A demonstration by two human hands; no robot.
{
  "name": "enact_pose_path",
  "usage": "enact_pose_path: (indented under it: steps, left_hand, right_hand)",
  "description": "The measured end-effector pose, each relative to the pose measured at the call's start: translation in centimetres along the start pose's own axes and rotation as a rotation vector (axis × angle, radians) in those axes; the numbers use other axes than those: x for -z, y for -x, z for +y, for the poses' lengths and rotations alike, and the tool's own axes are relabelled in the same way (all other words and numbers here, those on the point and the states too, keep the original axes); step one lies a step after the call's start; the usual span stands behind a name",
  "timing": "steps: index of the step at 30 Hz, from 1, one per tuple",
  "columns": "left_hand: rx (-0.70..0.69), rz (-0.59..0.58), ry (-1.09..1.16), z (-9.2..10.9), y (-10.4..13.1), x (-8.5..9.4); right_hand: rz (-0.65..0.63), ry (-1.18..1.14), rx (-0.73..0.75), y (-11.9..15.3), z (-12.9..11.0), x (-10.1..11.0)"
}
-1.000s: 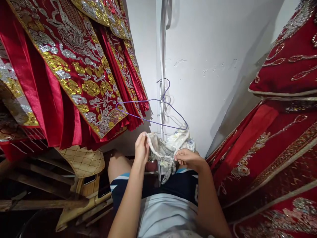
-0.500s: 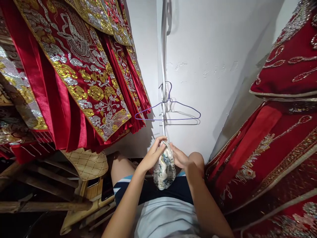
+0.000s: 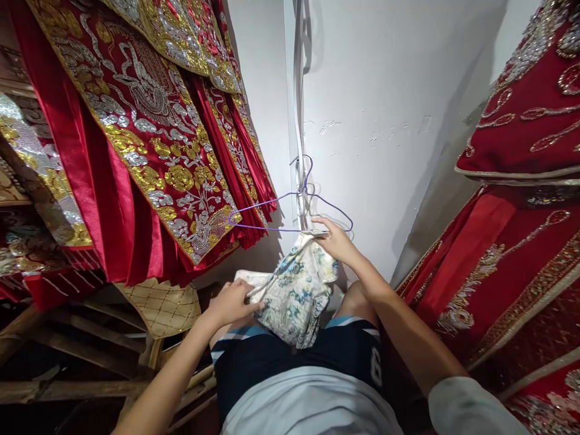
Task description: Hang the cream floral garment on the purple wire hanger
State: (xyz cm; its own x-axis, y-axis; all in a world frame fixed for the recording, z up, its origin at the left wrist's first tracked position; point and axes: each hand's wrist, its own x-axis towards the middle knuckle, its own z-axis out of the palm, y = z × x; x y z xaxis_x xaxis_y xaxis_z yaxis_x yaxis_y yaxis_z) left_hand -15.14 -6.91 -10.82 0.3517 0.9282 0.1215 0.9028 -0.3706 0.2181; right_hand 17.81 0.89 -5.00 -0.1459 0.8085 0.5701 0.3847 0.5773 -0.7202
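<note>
A white floral cloth (image 3: 294,296), patterned in blue and green, is spread between my two hands above my lap; which kind of garment it is, I cannot tell. My left hand (image 3: 233,301) grips its pale left edge, with the fingers curled over the fabric. Higher up, my right hand (image 3: 336,240) pinches its top right edge, fingers closed on it. Just above the cloth hangs a purple wire hanger (image 3: 267,228), its lower bar close to my right hand. The hanger bears nothing.
Red embroidered garments (image 3: 176,175) hang at the left, and more beaded red garments (image 3: 502,241) fill the right. A white strip (image 3: 299,121) runs down the pale wall (image 3: 371,78) ahead. Bamboo furniture (image 3: 81,389) stands at the lower left.
The floral cloth went from a gathered bundle to spread out. My left hand moved left and down, my right hand up and forward. The hanger appears slightly lower and tilted.
</note>
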Motion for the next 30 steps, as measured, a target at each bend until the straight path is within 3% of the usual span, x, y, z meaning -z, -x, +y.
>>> enact_pose_path:
  steps: [5, 8, 15, 17, 21, 23, 25, 30]
  left_hand:
    - [0.006, 0.208, 0.117, -0.9, -1.2, 3.2]
    - [-0.027, 0.284, 0.236, -0.4, -2.0, 4.9]
    - [-0.171, 0.311, 0.284, 3.1, -3.9, 9.2]
    - [-0.168, 0.274, 0.288, 3.5, -5.1, 10.1]
    - [-0.083, -0.025, 0.271, 2.6, -7.6, 11.2]
    - [-0.074, -0.107, 0.241, 1.9, -8.6, 11.3]
    - [-0.103, -0.046, 0.223, 1.7, -9.2, 11.4]
    - [-0.342, 0.315, 0.294, 4.2, -10.1, 11.6]
  right_hand:
    - [0.002, -0.092, -0.070, -1.1, 2.1, -1.9]
    - [0.073, -0.062, -0.083, -0.2, 2.4, -0.4]
    - [0.101, 0.002, -0.093, 2.1, 0.6, 3.8]
    - [0.109, 0.023, -0.086, 2.2, 0.1, 4.0]
    - [0.158, 0.042, -0.070, 2.5, -0.1, 3.3]
    - [0.173, 0.037, -0.079, 2.6, 0.0, 2.7]
    - [0.177, 0.020, -0.087, 2.8, 0.1, 2.1]
    - [0.123, -0.072, -0.095, 2.9, -0.2, 0.8]
